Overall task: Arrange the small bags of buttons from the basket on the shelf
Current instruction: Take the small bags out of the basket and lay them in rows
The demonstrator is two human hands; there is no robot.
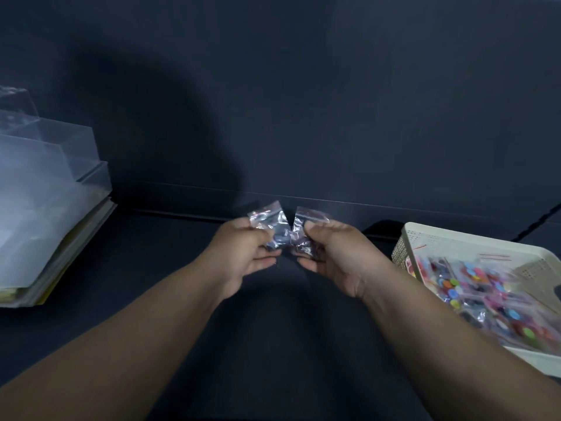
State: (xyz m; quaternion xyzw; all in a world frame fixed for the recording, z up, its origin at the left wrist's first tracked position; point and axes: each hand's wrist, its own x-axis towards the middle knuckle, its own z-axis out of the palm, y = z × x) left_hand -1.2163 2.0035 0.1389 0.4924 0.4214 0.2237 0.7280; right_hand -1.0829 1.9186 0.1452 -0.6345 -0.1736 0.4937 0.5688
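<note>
Pinching one little bag [268, 218] in the left hand [243, 253], the other bag [309, 218] in the right hand [334, 256]. Lay both flat on the shelf [182, 268], side by side.

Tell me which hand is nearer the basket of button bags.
Right. The right hand sits just left of the basket, not touching; the left hand is farther left.

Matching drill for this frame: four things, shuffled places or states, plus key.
1. cream perforated plastic basket
2. stack of translucent plastic boxes
3. left small clear zip bag
4. right small clear zip bag

A. pinched by right hand
B. far left
C. pinched by left hand
D. far right, holding button bags

Pairs: 1-D, 2-B, 3-C, 4-A
</note>
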